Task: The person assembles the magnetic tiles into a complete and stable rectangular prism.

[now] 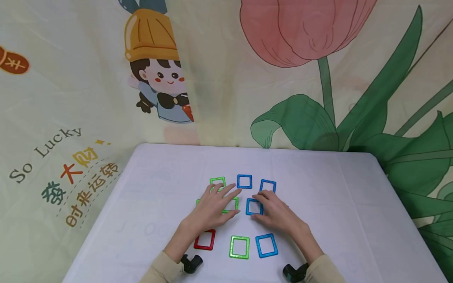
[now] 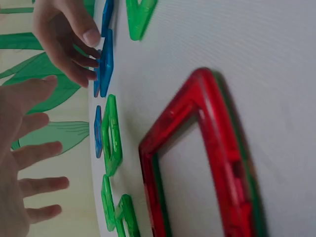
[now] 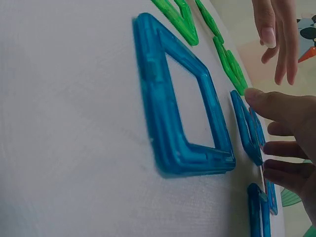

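In the head view, my left hand hovers with spread fingers above green square frames, including one green square partly under it. The left wrist view shows that hand's fingers fairly straight, holding nothing. My right hand reaches over a blue square frame, thumb near its lower edge and index finger near its top. From the right wrist view, the right hand has extended fingers close beside the blue square; whether they touch it, I cannot tell.
Behind lie a green square and two blue squares, one at the middle and one farther right. Nearer me are a red square, a green square and a blue square. All rest on a white table.
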Demonstrator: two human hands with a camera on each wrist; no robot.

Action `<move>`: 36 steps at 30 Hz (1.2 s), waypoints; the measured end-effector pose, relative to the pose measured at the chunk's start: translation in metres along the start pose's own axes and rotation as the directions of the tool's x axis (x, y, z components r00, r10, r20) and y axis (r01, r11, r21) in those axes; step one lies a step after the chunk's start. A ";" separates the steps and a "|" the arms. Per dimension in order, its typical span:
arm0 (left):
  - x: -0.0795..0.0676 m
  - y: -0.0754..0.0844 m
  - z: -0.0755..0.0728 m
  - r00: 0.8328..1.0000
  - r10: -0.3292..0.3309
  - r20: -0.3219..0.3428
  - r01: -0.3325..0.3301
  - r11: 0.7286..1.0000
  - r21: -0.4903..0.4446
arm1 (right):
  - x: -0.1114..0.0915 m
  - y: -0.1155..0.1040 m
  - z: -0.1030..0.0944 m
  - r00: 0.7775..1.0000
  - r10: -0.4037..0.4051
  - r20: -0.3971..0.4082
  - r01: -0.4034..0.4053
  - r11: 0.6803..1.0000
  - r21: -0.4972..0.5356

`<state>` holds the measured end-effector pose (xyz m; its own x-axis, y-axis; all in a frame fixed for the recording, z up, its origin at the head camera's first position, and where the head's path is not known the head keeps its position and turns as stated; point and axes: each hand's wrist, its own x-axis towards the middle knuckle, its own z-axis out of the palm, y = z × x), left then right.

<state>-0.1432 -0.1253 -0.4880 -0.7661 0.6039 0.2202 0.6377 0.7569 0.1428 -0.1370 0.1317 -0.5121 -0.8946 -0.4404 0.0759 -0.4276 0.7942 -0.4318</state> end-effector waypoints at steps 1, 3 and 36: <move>0.000 0.001 0.000 1.000 -0.005 0.015 0.005 1.000 -0.002 | 0.001 0.000 0.001 1.000 0.002 0.005 -0.002 1.000 0.004; 0.001 0.002 0.000 0.999 -0.015 0.039 0.015 1.000 -0.004 | 0.001 0.001 0.002 1.000 0.007 0.018 -0.007 1.000 0.008; 0.011 0.007 0.015 0.972 -0.066 0.225 0.079 0.996 -0.046 | 0.002 0.003 0.007 0.998 -0.068 -0.003 0.068 0.998 -0.016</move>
<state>-0.1486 -0.1096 -0.4992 -0.8051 0.5930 -0.0127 0.5786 0.7898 0.2037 -0.1391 0.1304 -0.5198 -0.8638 -0.4922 0.1077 -0.4895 0.7691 -0.4110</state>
